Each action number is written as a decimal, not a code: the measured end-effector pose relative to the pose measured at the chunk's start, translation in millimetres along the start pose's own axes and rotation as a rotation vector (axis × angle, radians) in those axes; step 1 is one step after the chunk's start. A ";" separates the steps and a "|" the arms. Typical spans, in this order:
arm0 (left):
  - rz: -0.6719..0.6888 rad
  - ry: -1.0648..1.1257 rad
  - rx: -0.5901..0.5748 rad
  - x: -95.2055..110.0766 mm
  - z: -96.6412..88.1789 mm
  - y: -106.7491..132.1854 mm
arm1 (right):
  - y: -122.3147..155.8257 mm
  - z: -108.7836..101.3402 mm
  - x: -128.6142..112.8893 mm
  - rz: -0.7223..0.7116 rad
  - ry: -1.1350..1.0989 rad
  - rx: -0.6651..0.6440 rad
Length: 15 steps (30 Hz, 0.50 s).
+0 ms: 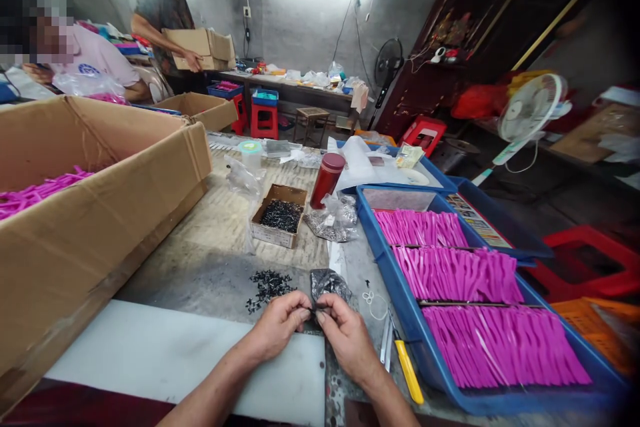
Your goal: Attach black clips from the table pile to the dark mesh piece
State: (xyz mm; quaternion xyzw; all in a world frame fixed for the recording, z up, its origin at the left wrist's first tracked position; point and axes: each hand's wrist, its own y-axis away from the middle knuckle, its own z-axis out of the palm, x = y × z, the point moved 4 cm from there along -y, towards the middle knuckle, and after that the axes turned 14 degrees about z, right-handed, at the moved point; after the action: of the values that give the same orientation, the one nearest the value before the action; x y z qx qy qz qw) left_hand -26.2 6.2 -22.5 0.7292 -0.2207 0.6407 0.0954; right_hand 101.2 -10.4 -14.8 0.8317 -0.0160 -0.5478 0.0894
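My left hand (pixel 278 321) and my right hand (pixel 345 333) meet over the near edge of the table, both pinching the rim of a small clear plastic bag (pixel 327 283) filled with small black parts. Just left of the bag lies a loose pile of small black screws (pixel 267 287) on the tabletop. A yellow-handled tool (pixel 407 368) and a pair of metal tweezers (pixel 385 345) lie right of my right hand. A white board (pixel 170 357) covers the table under my left forearm.
A blue tray (pixel 400 293) with rows of pink plastic pieces stands at the right. A big cardboard box (pixel 100 213) with pink parts fills the left. A small box of black screws (pixel 279 217), a red bottle (pixel 327 180) and bags sit mid-table. Two people work at the back left.
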 end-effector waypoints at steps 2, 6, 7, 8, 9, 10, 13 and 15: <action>0.000 -0.009 -0.006 -0.1 0.0 -0.2 | -0.2 -0.5 0.7 0.000 -0.004 0.008; 0.003 -0.025 -0.019 -0.4 0.3 -0.3 | -0.6 -1.0 -0.2 0.001 0.015 0.006; 0.005 -0.028 -0.021 -0.6 0.4 -0.2 | -0.6 -1.0 -0.9 0.001 0.020 0.003; 0.008 -0.033 -0.023 -0.6 0.5 -0.1 | -0.5 -1.1 -1.6 0.001 0.024 0.001; 0.010 -0.037 -0.024 -0.6 0.6 0.0 | -0.4 -1.1 -2.3 0.002 0.026 0.001; 0.010 -0.041 -0.026 -0.5 0.7 0.0 | -0.3 -1.2 -2.8 0.003 0.028 0.001; 0.012 -0.054 -0.026 0.9 0.8 -0.2 | -0.1 -1.1 -3.4 -0.004 0.027 0.005; 0.015 -0.062 -0.024 2.3 0.6 -0.6 | -0.1 -1.0 -2.9 -0.010 0.022 0.010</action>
State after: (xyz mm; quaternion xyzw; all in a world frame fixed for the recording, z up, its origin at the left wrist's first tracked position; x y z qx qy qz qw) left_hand -25.2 6.0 -20.3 0.7460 -0.2366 0.6156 0.0926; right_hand 100.9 -9.8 -11.9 0.8383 -0.0136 -0.5388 0.0828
